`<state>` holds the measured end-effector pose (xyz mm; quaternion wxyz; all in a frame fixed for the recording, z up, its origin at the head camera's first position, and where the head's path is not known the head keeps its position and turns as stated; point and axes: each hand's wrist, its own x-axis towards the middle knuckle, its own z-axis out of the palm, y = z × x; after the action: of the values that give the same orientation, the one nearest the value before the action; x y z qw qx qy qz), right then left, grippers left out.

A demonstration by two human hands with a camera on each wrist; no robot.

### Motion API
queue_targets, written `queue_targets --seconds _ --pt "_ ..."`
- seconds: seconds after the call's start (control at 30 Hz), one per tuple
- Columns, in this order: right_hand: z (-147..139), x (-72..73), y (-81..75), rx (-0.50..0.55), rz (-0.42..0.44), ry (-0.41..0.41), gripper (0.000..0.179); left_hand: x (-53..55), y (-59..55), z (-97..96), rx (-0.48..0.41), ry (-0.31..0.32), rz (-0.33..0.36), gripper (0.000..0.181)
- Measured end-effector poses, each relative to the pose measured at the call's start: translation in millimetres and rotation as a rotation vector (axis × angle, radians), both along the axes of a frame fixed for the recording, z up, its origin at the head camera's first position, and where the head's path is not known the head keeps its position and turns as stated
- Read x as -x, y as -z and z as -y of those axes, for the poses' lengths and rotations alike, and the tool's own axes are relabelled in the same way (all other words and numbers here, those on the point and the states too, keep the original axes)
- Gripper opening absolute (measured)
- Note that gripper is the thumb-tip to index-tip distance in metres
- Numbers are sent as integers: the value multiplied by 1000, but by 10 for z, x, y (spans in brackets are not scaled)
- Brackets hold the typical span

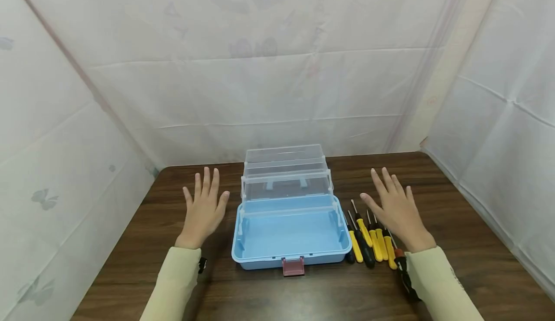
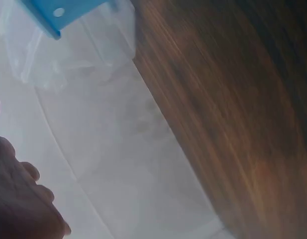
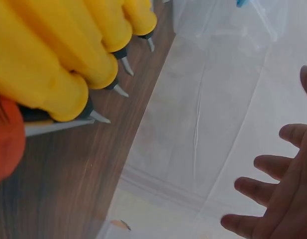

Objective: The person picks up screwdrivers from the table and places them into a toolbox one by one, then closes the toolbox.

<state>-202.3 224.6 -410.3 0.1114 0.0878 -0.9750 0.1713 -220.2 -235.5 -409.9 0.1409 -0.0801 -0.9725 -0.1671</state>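
A light blue toolbox (image 1: 290,234) stands in the middle of the table with its clear lid and trays (image 1: 286,171) folded up and back. Its pink latch (image 1: 293,266) hangs down at the front. To the left of the box, my left hand (image 1: 203,217) is held with fingers spread, touching nothing that I can see. My right hand (image 1: 396,212) is likewise spread, to the right of several screwdrivers (image 1: 378,245) with yellow or black handles. In the right wrist view, yellow handles (image 3: 68,55) lie at upper left, apart from the right hand (image 3: 287,194).
A red-and-black handled tool (image 1: 403,270) lies partly hidden beneath the right forearm. The dark wooden table (image 1: 143,268) is bounded by pale cloth (image 1: 277,85) at the back and both sides.
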Motion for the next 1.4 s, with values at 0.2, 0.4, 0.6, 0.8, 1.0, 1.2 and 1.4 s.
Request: queue_targets --seconds 0.2,0.4,0.6,0.8,1.0,1.2,1.4 --pt "-123 -29 -34 134 95 -24 77 0 -9 6 -203 64 89 69" --pt "-252 -43 -28 229 168 -42 78 -11 -2 -42 -434 82 211 67" --pt "-333 -77 -16 255 228 -38 73 -23 36 -94 -618 82 325 66" --pt "-402 -136 13 254 332 -38 69 -26 107 -144 -758 111 425 67" --pt "-509 -213 70 346 524 -22 67 -13 212 -166 -871 112 500 63" --pt "-612 -261 120 404 659 -18 63 14 315 -201 -988 100 552 60" --pt "-693 -343 235 473 807 -27 62 19 394 -247 -1077 94 580 60"
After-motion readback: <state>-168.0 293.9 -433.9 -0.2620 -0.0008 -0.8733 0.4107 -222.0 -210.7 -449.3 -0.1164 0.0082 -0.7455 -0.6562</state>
